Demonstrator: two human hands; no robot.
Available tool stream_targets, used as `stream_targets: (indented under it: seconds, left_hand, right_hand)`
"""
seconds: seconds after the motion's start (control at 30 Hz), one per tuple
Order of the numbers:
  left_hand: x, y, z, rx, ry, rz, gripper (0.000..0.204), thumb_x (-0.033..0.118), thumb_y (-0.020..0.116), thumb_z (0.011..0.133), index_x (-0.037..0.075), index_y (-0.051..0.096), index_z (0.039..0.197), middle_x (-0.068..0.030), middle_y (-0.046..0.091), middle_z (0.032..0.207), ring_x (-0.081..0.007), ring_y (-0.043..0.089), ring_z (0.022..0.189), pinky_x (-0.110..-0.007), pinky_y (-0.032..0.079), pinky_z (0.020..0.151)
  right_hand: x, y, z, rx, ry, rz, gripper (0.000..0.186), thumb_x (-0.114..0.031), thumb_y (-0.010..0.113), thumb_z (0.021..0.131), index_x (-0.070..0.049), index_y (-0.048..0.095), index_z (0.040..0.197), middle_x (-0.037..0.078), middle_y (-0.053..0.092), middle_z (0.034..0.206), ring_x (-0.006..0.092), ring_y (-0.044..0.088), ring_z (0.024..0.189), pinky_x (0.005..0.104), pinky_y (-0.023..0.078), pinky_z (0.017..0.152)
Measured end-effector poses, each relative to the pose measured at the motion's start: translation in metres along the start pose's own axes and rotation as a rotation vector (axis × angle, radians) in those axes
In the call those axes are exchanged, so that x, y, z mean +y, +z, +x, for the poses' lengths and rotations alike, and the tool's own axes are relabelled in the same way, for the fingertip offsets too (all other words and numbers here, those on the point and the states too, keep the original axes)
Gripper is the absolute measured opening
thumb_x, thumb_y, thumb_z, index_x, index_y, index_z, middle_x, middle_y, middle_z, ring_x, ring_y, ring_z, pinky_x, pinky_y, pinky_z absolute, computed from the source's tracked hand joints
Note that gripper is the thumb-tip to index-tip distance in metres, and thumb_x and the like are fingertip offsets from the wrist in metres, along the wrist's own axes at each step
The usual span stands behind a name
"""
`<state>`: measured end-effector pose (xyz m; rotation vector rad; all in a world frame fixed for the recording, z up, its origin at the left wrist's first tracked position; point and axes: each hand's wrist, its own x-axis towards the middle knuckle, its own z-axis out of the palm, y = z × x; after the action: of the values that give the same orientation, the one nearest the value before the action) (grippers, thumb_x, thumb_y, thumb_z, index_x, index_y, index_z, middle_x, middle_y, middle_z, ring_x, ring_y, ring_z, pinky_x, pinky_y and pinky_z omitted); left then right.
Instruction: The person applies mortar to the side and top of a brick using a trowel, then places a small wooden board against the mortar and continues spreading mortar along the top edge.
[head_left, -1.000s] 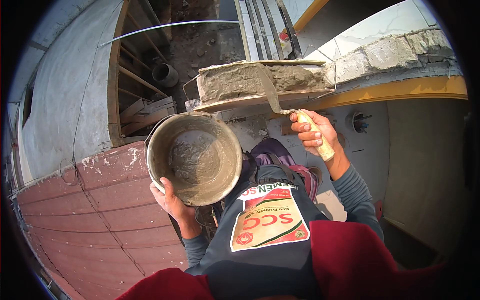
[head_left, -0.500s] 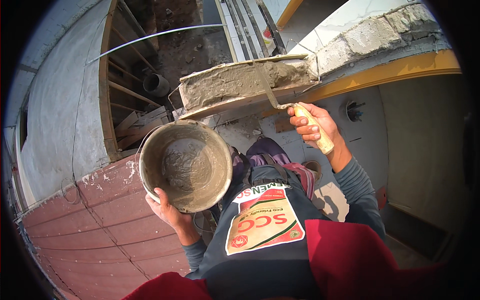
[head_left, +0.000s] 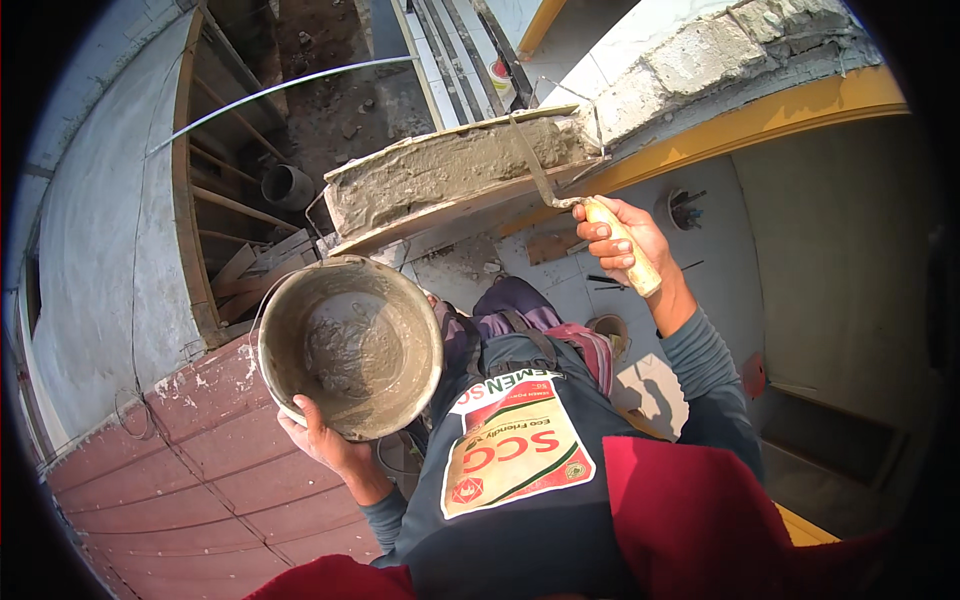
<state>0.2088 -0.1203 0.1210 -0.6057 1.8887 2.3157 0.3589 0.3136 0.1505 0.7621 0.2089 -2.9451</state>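
Note:
My left hand (head_left: 325,440) grips the near-left rim of a round bucket (head_left: 284,350), its thumb lying over the edge. Wet grey mortar (head_left: 350,340) coats the bucket's bottom. In my right hand (head_left: 635,240) is a trowel (head_left: 622,245) with a pale wooden handle, the fingers wrapped round it. Its narrow blade (head_left: 533,165) points away from me and lies against the wet mortar (head_left: 440,170) filling a long wooden form. The form's near board (head_left: 425,222) runs below that mortar. How deep the blade sits cannot be made out.
Rough masonry (head_left: 710,60) continues to the right of the form, above a yellow beam (head_left: 770,115). A maroon corrugated roof (head_left: 210,440) lies at left, beside a grey wall (head_left: 110,230). Another bucket (head_left: 287,187) stands lower down. A thin white pipe (head_left: 290,88) crosses the far gap.
The whole view has shifted, so the surroundings sit farther left. Against the form, the trowel has moved a little to the right along the mortar. Both hands keep their holds.

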Motion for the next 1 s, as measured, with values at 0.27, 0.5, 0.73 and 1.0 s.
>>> stream_targets:
  seconds: [0.27, 0.5, 0.73, 1.0]
  left_hand:
    - [-0.009, -0.005, 0.004, -0.014, 0.025, -0.001, 0.037, 0.010, 0.071, 0.098, -0.001, 0.051, 0.127, -0.0153, 0.062, 0.120, -0.0255, 0.064, 0.106, -0.042, 0.057, 0.089]
    - [-0.003, -0.002, 0.002, -0.011, 0.024, -0.026, 0.045, 0.005, 0.079, 0.088, 0.001, 0.052, 0.124, -0.0130, 0.062, 0.119, -0.0243, 0.063, 0.106, -0.041, 0.055, 0.095]
    - [-0.010, -0.007, 0.002, -0.049, 0.042, -0.048, 0.046, -0.002, 0.076, 0.087, 0.004, 0.052, 0.126, -0.0087, 0.060, 0.120, -0.0194, 0.061, 0.108, -0.038, 0.050, 0.101]
    - [-0.026, -0.004, 0.002, -0.016, 0.154, -0.013, 0.040, -0.002, 0.076, 0.089, 0.003, 0.053, 0.122, -0.0087, 0.062, 0.114, -0.0181, 0.062, 0.103, -0.036, 0.051, 0.097]
  right_hand:
    - [-0.021, -0.016, -0.017, 0.096, -0.129, 0.007, 0.035, -0.029, 0.040, 0.111, 0.003, 0.051, 0.120, 0.005, 0.052, 0.084, 0.0096, 0.048, 0.056, 0.0236, 0.047, 0.043]
    - [-0.005, 0.027, -0.028, 0.212, -0.067, -0.498, 0.039, -0.033, 0.041, 0.110, 0.003, 0.056, 0.117, 0.007, 0.056, 0.080, 0.0106, 0.051, 0.049, 0.0245, 0.045, 0.039]
    - [0.063, 0.096, 0.026, -0.018, 0.055, -1.978, 0.034, -0.029, 0.060, 0.105, 0.001, 0.062, 0.120, 0.011, 0.065, 0.084, 0.0176, 0.067, 0.066, 0.0348, 0.054, 0.061]
    - [0.165, 0.092, 0.140, -0.380, -0.663, -3.001, 0.017, -0.009, 0.067, 0.086, 0.002, 0.059, 0.097, 0.015, 0.061, 0.086, 0.0304, 0.067, 0.080, 0.0406, 0.055, 0.069]
